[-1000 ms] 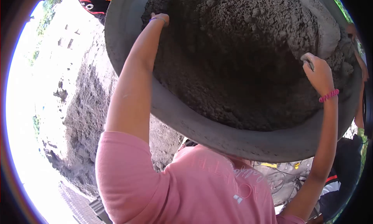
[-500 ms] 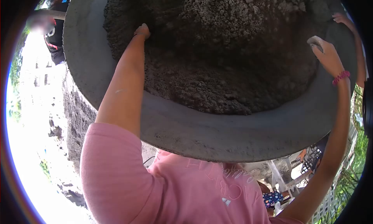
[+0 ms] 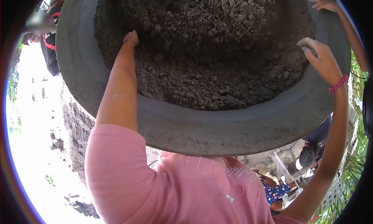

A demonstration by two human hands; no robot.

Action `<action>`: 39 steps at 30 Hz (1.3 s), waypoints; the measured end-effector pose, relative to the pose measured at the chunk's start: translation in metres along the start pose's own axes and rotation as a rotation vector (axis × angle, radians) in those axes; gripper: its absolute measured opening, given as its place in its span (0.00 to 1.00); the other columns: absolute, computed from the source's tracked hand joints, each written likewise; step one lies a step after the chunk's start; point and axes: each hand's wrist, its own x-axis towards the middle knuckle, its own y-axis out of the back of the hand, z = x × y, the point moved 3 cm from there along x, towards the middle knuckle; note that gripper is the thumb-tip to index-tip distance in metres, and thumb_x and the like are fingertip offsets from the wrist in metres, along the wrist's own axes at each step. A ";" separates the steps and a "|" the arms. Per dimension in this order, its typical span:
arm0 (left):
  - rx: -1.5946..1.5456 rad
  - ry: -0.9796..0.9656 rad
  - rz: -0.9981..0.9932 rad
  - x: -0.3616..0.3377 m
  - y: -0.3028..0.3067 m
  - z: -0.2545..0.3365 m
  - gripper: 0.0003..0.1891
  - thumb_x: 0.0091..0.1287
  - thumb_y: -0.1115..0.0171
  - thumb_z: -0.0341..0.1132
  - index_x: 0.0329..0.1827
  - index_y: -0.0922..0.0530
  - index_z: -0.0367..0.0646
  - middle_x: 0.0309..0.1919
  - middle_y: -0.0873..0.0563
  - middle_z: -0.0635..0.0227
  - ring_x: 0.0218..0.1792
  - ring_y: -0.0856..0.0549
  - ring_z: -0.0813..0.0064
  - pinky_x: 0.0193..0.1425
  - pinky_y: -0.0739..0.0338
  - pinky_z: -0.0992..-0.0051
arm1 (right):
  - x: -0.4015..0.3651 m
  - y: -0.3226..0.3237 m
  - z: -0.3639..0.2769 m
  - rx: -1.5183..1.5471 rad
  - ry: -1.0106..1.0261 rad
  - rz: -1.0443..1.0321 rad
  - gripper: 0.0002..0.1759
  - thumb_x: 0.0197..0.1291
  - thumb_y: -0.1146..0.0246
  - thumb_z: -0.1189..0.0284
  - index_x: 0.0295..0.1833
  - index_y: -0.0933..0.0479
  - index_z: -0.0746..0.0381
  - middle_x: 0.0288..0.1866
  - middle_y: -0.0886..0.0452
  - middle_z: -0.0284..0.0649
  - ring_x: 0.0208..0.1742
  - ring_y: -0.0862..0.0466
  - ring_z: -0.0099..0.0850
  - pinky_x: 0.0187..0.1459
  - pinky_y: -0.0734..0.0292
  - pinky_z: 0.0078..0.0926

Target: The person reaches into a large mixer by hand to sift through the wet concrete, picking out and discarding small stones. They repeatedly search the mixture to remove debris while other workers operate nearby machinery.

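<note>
Before me is a wide, round grey pan with a broad smooth rim. Crumbly grey-brown material lies inside, heaped toward the far side. My left hand is over the left part of the material; it looks closed, and its finger ends are hidden. My right hand, dusty with grey and wearing a pink band at the wrist, is at the right edge of the material. Its fingers curl loosely, with a gap beside the thumb and nothing visible in them. A dark blurred band crosses the material between my hands.
Another person's hand reaches over the pan's far right rim. Someone in black and red clothing is beyond the left rim. Below the rim at right are a dark cap and a blue patterned garment.
The pan appears shifted slightly up and left in view. My right hand shows lower and further left. The other person's hand reaches further over the rim, and a dark cap has appeared at lower right.
</note>
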 end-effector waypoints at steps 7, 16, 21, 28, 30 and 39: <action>0.261 -0.226 -0.492 0.028 0.014 -0.017 0.26 0.49 0.30 0.46 0.48 0.22 0.40 0.48 0.20 0.59 0.48 0.20 0.63 0.53 0.26 0.65 | 0.065 -0.036 -0.004 -0.150 0.262 -0.173 0.14 0.56 0.52 0.76 0.48 0.29 0.64 0.40 0.22 0.49 0.45 0.22 0.41 0.48 0.29 0.35; 0.033 -0.623 -1.253 -0.137 0.154 0.090 0.20 0.50 0.30 0.35 0.44 0.22 0.36 0.44 0.18 0.63 0.43 0.19 0.73 0.49 0.24 0.73 | 0.248 -0.112 0.102 -0.313 0.046 0.030 0.10 0.51 0.47 0.74 0.38 0.24 0.62 0.36 0.20 0.48 0.39 0.19 0.45 0.36 0.24 0.43; -0.483 -1.008 -1.548 -0.210 0.167 0.092 0.21 0.48 0.29 0.34 0.42 0.25 0.33 0.38 0.19 0.60 0.42 0.20 0.73 0.45 0.25 0.73 | 0.271 -0.139 0.140 -0.387 -0.021 -0.524 0.10 0.51 0.44 0.73 0.39 0.24 0.64 0.35 0.21 0.53 0.35 0.21 0.49 0.34 0.24 0.47; -0.941 -1.271 -1.175 -0.246 0.227 0.038 0.27 0.43 0.29 0.39 0.43 0.27 0.30 0.35 0.21 0.58 0.34 0.20 0.72 0.39 0.25 0.76 | 0.183 -0.142 0.229 -0.837 -0.534 -0.751 0.34 0.45 0.38 0.64 0.59 0.37 0.62 0.61 0.36 0.47 0.61 0.35 0.43 0.59 0.40 0.40; -1.138 -1.181 -0.893 -0.252 0.232 0.021 0.24 0.44 0.31 0.40 0.41 0.25 0.33 0.33 0.21 0.61 0.31 0.21 0.74 0.36 0.26 0.78 | 0.150 -0.165 0.242 -0.593 -0.628 -0.686 0.41 0.46 0.37 0.59 0.66 0.42 0.62 0.65 0.37 0.48 0.63 0.35 0.41 0.61 0.40 0.39; -0.433 -0.887 -0.538 -0.238 0.217 0.016 0.16 0.42 0.40 0.36 0.35 0.26 0.40 0.29 0.25 0.65 0.34 0.25 0.70 0.41 0.30 0.74 | 0.135 -0.209 0.234 -0.254 -0.827 -0.630 0.43 0.54 0.40 0.56 0.69 0.51 0.62 0.56 0.29 0.56 0.44 0.20 0.38 0.40 0.24 0.36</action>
